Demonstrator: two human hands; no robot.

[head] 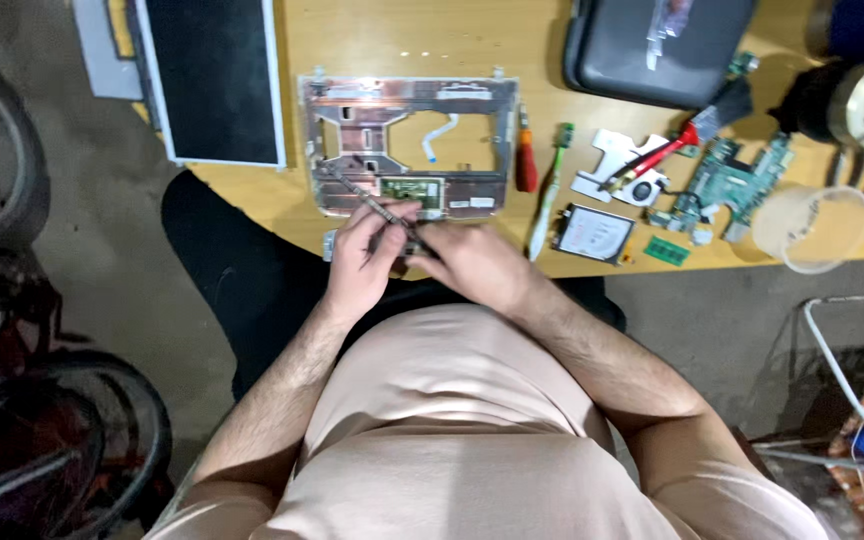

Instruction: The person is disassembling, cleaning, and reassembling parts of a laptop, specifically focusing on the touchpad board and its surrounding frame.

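Gripping a thin metal tool in closed left hand fingers; right hand pinched a small part below the laptop frame.

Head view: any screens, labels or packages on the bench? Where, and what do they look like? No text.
LCD panel: far left end of the wooden table, flat rectangle, dark glass, pale metal rim, unlit.
Hard drive label: near table edge, right of the hands, white rectangle on a dark squarish drive.
Laptop case: far edge, right of centre, dark grey, rounded corners, small clear bag on top.
Packages: none otherwise.
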